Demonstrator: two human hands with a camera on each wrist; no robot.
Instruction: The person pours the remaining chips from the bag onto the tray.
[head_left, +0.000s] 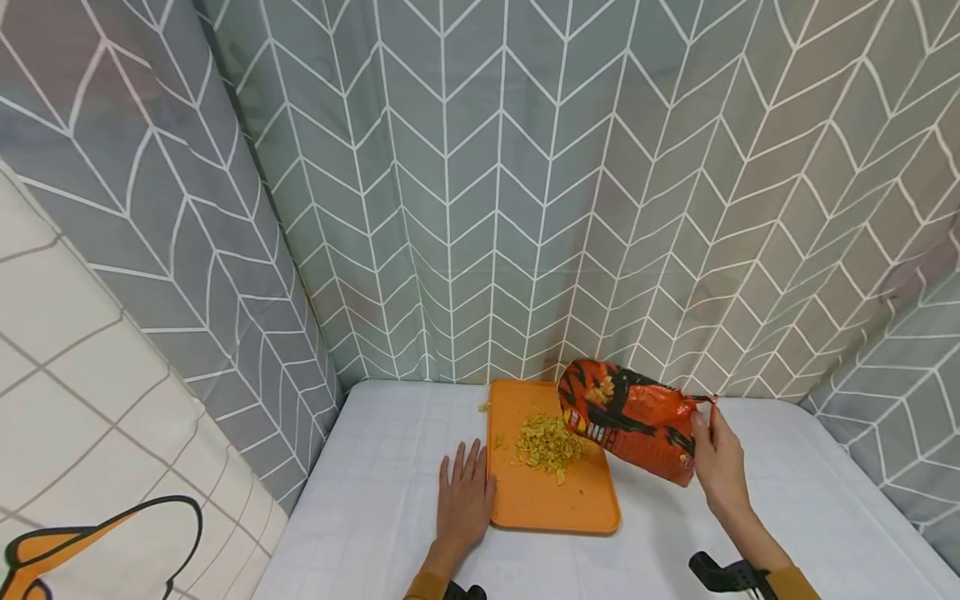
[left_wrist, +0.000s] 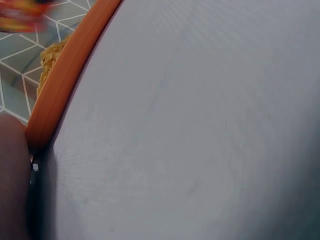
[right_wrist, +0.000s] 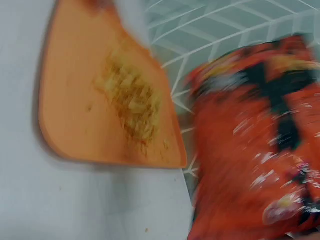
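Observation:
An orange tray (head_left: 540, 512) lies on the white table, with a heap of yellow flakes (head_left: 551, 443) near its middle. My right hand (head_left: 718, 457) pinches a corner of a red and black snack bag (head_left: 630, 417), which hangs tilted over the tray's right side. In the right wrist view the bag (right_wrist: 245, 150) is blurred and fills the right part. My left hand (head_left: 463, 498) rests flat beside the tray's left edge, fingers spread and straight, touching or nearly touching the rim. The left wrist view shows the tray's rim (left_wrist: 70, 70) close up.
The white table (head_left: 375, 483) backs onto a grey curtain (head_left: 480, 208) with white chevron lines. A few crumbs (head_left: 483, 407) lie on the cloth by the tray's upper left. White tiled wall (head_left: 112, 400) stands at the left.

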